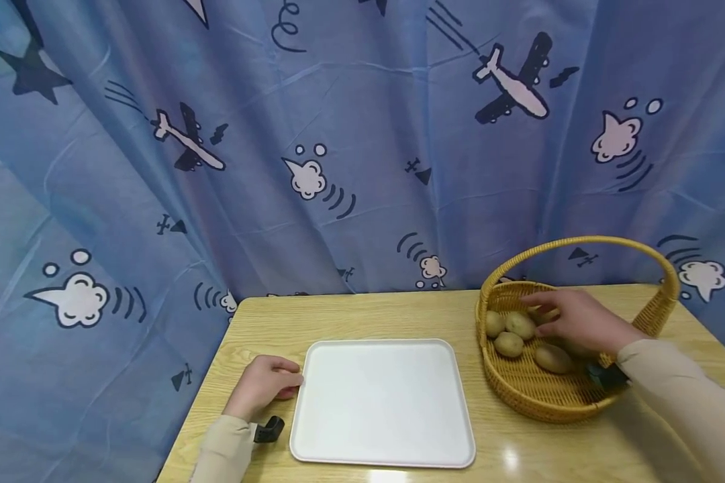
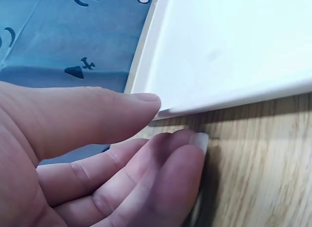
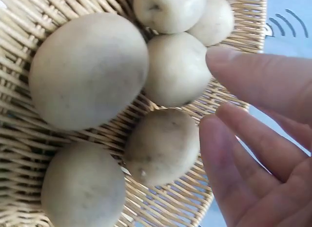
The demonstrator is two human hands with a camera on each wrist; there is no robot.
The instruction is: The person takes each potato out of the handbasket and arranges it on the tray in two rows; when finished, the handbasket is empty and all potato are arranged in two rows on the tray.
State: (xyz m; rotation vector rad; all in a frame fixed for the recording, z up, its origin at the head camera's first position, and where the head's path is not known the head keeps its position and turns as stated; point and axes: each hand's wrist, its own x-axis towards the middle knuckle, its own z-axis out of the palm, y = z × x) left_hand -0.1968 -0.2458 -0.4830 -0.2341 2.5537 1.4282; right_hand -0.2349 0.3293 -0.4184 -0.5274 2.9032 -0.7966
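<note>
Several potatoes [image 1: 509, 344] lie in a yellow wicker basket [image 1: 522, 402] with a tall arched handle, at the right of the head view. My right hand [image 1: 574, 318] reaches in under the handle, over the potatoes. In the right wrist view its thumb and fingers are apart beside a potato [image 3: 162, 146], with nothing gripped; whether they touch one I cannot tell. A white rectangular tray [image 1: 380, 402] lies in the middle of the table. Against its left edge rests my left hand [image 1: 264, 386], fingers loosely bent, thumb at the tray's rim and holding nothing.
The light wooden table [image 1: 368, 312] carries the tray and the basket. Behind it hangs a blue curtain [image 1: 374, 134] printed with planes and clouds, which also runs down the left side. The basket's handle [image 1: 574, 240] arches above my right hand.
</note>
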